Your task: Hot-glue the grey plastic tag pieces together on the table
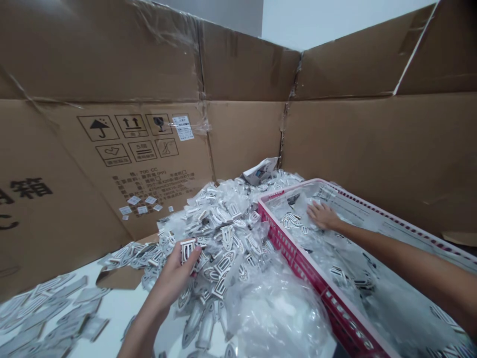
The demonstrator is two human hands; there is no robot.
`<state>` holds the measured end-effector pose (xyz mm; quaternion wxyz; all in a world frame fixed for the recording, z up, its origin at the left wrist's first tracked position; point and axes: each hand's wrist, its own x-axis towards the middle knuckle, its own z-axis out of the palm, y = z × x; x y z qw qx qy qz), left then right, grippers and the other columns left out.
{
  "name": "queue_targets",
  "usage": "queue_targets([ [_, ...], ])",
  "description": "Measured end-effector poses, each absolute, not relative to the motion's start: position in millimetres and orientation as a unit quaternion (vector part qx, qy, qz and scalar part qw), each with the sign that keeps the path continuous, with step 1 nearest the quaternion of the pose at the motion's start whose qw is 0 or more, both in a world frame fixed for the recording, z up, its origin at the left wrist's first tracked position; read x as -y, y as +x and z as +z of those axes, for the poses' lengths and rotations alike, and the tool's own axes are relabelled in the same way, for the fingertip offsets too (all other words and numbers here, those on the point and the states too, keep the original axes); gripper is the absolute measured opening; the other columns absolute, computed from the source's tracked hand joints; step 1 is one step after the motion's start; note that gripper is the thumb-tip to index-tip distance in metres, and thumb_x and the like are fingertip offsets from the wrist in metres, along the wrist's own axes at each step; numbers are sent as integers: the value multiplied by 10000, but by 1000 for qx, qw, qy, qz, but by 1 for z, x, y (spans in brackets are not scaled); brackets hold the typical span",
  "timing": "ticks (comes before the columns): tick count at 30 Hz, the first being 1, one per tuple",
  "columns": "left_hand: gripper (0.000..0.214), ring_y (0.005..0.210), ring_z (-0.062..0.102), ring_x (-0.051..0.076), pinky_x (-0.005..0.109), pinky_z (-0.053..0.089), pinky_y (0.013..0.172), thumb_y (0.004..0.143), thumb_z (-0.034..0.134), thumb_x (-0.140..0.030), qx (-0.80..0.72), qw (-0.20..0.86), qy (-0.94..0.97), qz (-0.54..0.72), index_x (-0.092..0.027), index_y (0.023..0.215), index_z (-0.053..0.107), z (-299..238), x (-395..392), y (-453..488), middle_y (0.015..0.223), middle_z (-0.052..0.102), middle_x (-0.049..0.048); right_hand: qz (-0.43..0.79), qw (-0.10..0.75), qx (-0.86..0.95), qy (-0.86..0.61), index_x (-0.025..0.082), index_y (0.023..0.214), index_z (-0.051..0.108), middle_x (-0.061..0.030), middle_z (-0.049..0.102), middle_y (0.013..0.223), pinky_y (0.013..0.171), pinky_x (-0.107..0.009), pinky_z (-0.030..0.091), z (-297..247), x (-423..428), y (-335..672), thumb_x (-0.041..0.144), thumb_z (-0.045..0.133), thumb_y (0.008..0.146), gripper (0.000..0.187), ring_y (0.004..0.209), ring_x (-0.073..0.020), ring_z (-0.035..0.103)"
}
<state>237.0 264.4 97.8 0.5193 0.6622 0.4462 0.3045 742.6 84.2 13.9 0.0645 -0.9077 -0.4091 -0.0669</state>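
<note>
My left hand (pixel 178 266) is closed around a small flat piece with black and white stripes (pixel 188 249), pinched between thumb and fingers. Around it spreads a heap of similar shield-shaped pieces (pixel 227 236), many in clear plastic sleeves. On the right, my right hand (pixel 323 215) lies with its fingers spread on clear plastic bags inside a pink basket (pixel 288 251). A few striped pieces (pixel 291 220) sit left of that hand in the basket. Whether anything lies under its palm is hidden.
Tall cardboard walls (pixel 242 139) enclose the back and sides. A puffed clear plastic bag (pixel 279 313) stands against the basket's near side. Sleeved pieces (pixel 55 311) lie on the white surface at left, beside a brown cardboard scrap (pixel 119 278). A white printed carton (pixel 261 170) tops the heap.
</note>
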Motion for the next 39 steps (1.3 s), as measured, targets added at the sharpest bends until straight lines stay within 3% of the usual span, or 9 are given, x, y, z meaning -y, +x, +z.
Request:
queue_targets([
  [3,766,930,641,292,332,556,694,678,763,-833,-453,520,668,281,-262,1182,682,103,-269,233,1009,717,63,-98,71,385,-915,196,1393,628,-118,628,1425,1007,-522,576,15,-79,754,387,692,1021,423,1208,-282,662],
  [7,722,850,618,269,322,525,667,719,731,-821,-450,497,688,277,-252,1161,685,96,-270,234,926,699,46,-62,81,479,-872,215,1501,591,-154,549,1593,1177,-495,440,6,-87,736,488,489,1090,504,1419,-329,544],
  [10,676,847,631,273,333,507,693,760,717,-771,-453,468,712,261,-249,1188,681,83,-273,233,974,727,57,-21,77,552,-830,269,1425,670,-104,646,1516,1191,-453,407,-1,-93,716,557,384,1085,529,1408,-315,562],
  [15,564,893,675,314,375,506,778,848,670,-656,-431,425,759,240,-257,1247,655,70,-278,230,880,720,39,-75,106,534,-835,162,1267,710,-209,678,1388,1158,-513,398,5,-96,711,537,267,1097,605,1341,-362,562],
  [20,532,931,695,329,404,520,862,823,704,-578,-427,438,751,249,-250,1238,652,73,-273,233,883,720,38,-119,141,477,-859,159,1375,639,-233,540,1558,1182,-568,362,9,-93,732,533,296,1078,587,1448,-392,460],
  [27,515,1124,698,353,451,506,1023,887,671,-499,-398,462,744,272,-225,1323,655,72,-268,228,1142,759,128,-150,195,433,-867,125,1288,681,-328,543,1477,1124,-621,375,17,-84,732,546,299,1062,611,1413,-465,461],
  [32,375,1341,613,354,493,409,1175,904,643,-341,-375,432,774,271,-222,1252,713,66,-278,234,1248,750,141,-165,217,472,-838,177,1320,652,-230,533,1489,1166,-584,364,48,-88,707,607,345,1036,600,1403,-411,463],
  [36,326,1315,624,304,446,397,1196,895,628,-171,-346,395,806,274,-231,1190,750,56,-280,261,1304,728,112,-205,256,521,-788,221,1261,657,-189,576,1384,1146,-563,388,84,-99,664,573,395,1039,492,1338,-376,511],
  [39,311,1264,609,328,503,384,1188,875,641,-92,-373,338,817,282,-208,1141,754,48,-273,276,1200,713,122,-243,280,567,-735,191,1218,664,-188,598,1311,1090,-549,430,111,-110,619,520,469,1044,420,1284,-371,544],
])
